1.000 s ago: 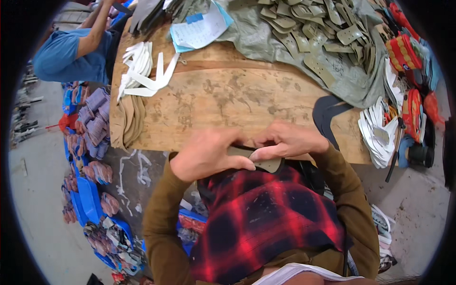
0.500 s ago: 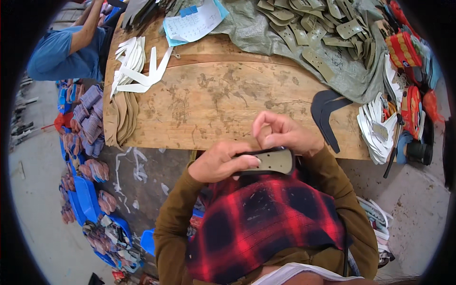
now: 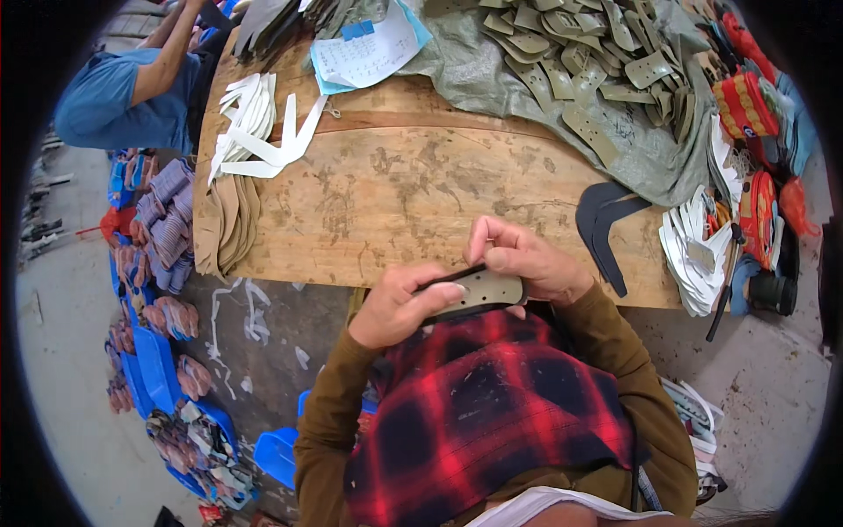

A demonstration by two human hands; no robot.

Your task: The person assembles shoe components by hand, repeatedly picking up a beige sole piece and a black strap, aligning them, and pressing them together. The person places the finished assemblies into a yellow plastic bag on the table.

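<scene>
In front of my lap, my left hand [image 3: 399,305] grips an olive board with small holes [image 3: 493,288], shaped like part of a shoe insole. Black edging runs along the far and near sides of the board. The left thumb presses flat on its upper face. My right hand [image 3: 531,260] is closed at the board's far right side, thumb and forefinger pinched together at the black edging. Its other fingers are partly hidden, and a fingertip shows below the board. To the right on the table lie black V-shaped pieces [image 3: 601,224], overlapping.
The wooden table [image 3: 386,193] holds white strap-like pieces [image 3: 277,145], tan pieces [image 3: 230,224], a written sheet [image 3: 364,57] and a pile of olive boards [image 3: 584,79] on a grey-green sheet. More white pieces [image 3: 696,255] hang at the right edge. A person in blue [image 3: 123,97] is far left.
The board has shifted slightly left and turned, its right end now tilted up. My right hand has come down from above it to pinch its black edging.
</scene>
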